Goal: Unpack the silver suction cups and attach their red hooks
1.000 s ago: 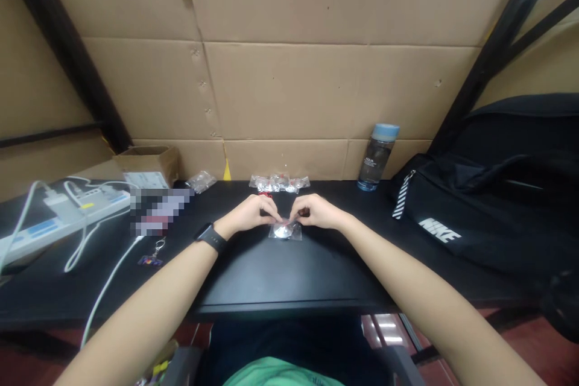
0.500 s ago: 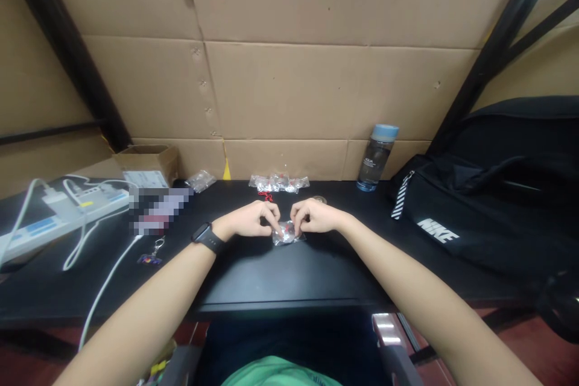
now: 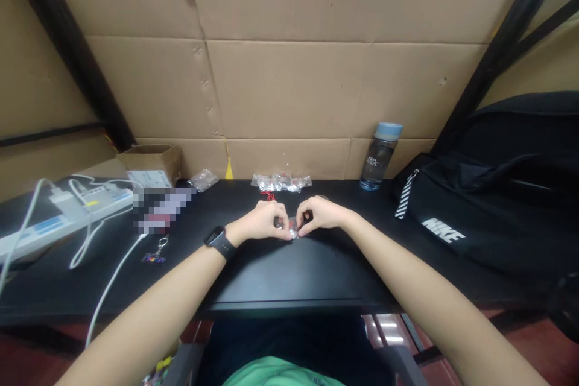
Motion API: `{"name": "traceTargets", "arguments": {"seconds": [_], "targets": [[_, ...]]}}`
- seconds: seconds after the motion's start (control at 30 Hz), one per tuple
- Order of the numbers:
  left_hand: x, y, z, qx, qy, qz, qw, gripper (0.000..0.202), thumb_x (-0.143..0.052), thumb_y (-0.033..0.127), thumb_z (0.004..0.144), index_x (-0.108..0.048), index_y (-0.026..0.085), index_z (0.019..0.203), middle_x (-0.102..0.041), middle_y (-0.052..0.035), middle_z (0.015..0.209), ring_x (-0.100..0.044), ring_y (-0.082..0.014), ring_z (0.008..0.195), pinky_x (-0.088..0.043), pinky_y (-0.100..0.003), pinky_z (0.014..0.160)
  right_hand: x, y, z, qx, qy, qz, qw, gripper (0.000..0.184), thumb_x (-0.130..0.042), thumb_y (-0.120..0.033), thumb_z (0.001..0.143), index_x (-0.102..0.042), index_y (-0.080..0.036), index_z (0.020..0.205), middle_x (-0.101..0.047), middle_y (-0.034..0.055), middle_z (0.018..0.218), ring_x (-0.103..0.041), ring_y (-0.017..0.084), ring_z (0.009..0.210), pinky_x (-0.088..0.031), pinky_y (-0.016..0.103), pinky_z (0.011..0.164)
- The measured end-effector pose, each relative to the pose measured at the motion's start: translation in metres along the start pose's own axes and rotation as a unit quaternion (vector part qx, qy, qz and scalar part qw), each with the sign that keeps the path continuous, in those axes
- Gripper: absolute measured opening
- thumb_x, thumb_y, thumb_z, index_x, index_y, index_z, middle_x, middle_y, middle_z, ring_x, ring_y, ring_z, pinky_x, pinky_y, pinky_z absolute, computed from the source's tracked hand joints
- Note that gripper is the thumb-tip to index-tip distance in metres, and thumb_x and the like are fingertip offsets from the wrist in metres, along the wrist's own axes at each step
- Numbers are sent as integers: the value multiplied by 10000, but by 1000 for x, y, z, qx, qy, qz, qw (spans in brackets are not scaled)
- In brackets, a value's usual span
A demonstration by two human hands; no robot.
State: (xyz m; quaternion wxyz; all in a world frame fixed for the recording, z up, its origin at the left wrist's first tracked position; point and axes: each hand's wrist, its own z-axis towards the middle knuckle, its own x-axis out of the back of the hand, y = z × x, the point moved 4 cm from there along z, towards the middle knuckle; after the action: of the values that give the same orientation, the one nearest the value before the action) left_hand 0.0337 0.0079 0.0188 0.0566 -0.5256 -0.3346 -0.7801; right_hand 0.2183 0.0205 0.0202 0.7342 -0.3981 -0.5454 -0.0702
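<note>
My left hand (image 3: 265, 223) and my right hand (image 3: 319, 215) meet at the middle of the black table (image 3: 280, 271). Both pinch a small clear plastic bag (image 3: 293, 228) holding a shiny metal piece and something red. Most of the bag is hidden by my fingers. A black watch sits on my left wrist. Just beyond my hands lies a red bit (image 3: 269, 196), and behind it a row of several small clear bags (image 3: 281, 181) along the cardboard wall.
A water bottle (image 3: 378, 156) stands back right, beside a black sports bag (image 3: 488, 205). At left are a white power strip (image 3: 58, 217) with cables, a small cardboard box (image 3: 151, 164), another clear bag (image 3: 203, 180) and a keychain (image 3: 154, 255).
My hands have drawn closer together and folded over the small bag, which lay flatter and more exposed a second ago. The view shifted slightly.
</note>
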Motion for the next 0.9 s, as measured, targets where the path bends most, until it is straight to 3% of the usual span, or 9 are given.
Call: {"name": "traceTargets", "arguments": {"seconds": [0.37,0.53,0.73,0.9], "targets": [[-3,-4,3,35,-2,43,998,440,-891,474,653,-706,259,990,-646,3,922,-577,-219,958,-342,-321,875,-4,2,3,20,-12,45,999,349,-874,-464,657,-746,-191,833,-652,-3,802,-567,147,740,-424,243,666],[-4,-2,1,-25,14,-26,999,473,-875,428,699,-710,284,1119,-629,-36,1116,-595,-216,1038,-407,-317,928,-2,1,1,14,6,28,999,345,-881,-473,639,-749,-195,793,-654,-8,767,-553,142,705,-398,243,636],[0,-1,2,-19,-17,14,1000,391,-866,445,709,-773,325,1068,-640,-30,1073,-615,-225,1015,-419,-322,922,5,0,-4,8,-12,60,998,305,-805,-474,745,-786,-203,884,-718,19,833,-614,154,741,-453,253,678],[17,-13,-14,-6,-92,-9,996,424,-890,368,666,-777,314,1071,-614,-19,989,-616,-187,896,-454,-259,805,17,5,-8,-35,44,71,996,320,-730,-457,818,-773,-181,972,-728,35,800,-621,158,709,-468,258,651]]}}
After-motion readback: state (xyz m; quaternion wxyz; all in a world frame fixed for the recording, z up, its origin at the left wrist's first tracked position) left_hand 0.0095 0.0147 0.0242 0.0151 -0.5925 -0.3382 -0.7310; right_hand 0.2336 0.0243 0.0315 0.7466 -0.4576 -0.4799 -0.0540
